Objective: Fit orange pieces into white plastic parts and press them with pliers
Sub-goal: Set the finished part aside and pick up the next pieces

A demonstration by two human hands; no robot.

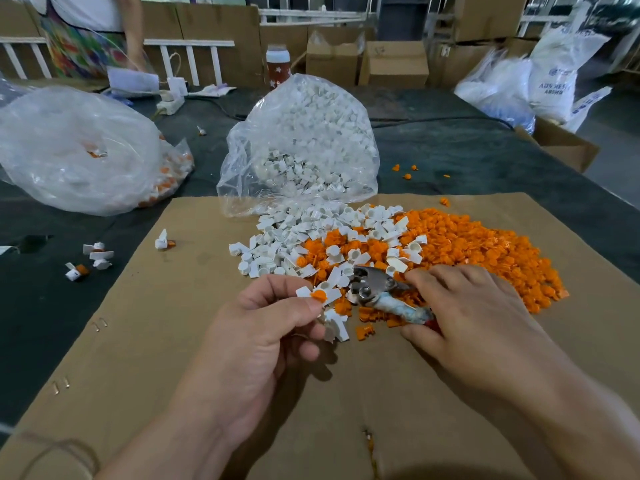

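The left hand (263, 327) pinches a small white plastic part with an orange piece seated in it (319, 294) at its fingertips, above the brown cardboard sheet (138, 341). Just right of the part, the right hand (467, 317) grips steel pliers with wrapped handles (375, 289).

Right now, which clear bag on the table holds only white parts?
The centre bag, its mouth on the cardboard; the left bag shows orange pieces too.
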